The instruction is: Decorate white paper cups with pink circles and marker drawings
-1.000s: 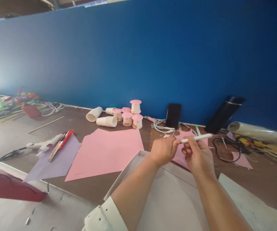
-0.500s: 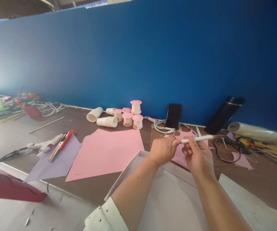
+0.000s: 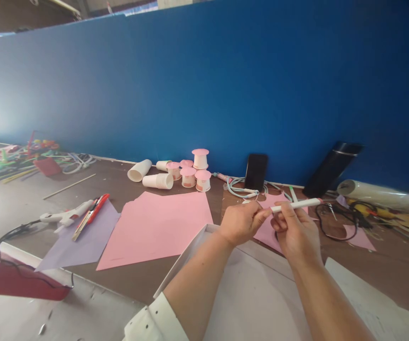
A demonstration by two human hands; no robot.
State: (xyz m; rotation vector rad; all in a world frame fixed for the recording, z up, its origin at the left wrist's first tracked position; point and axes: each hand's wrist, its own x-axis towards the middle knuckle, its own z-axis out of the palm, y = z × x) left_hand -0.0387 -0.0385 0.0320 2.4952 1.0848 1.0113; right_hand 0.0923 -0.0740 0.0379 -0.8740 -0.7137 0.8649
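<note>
A slim white marker [image 3: 298, 204] with a reddish end is held almost level above the back edge of a shallow white tray or box lid [image 3: 257, 284]. My right hand [image 3: 298, 232] grips its barrel between thumb and fingers. My left hand [image 3: 241, 222] is closed, its thumb and fingers pinching the marker's left end; whether a cap is inside them is hidden. Beneath both hands lies pink paper with cut-out edges [image 3: 266, 232].
Left of the tray are a large pink sheet [image 3: 161, 227], purple paper [image 3: 83, 246], a red box cutter [image 3: 92, 215] and a glue gun [image 3: 65, 215]. Behind stand paper cups with pink discs [image 3: 189, 177], a phone [image 3: 256, 171] and a black bottle [image 3: 332, 168] against the blue partition [image 3: 204, 85].
My right hand has shifted slightly to the right with the marker. A reddish bit now shows beside my left thumb, which has barely moved.
</note>
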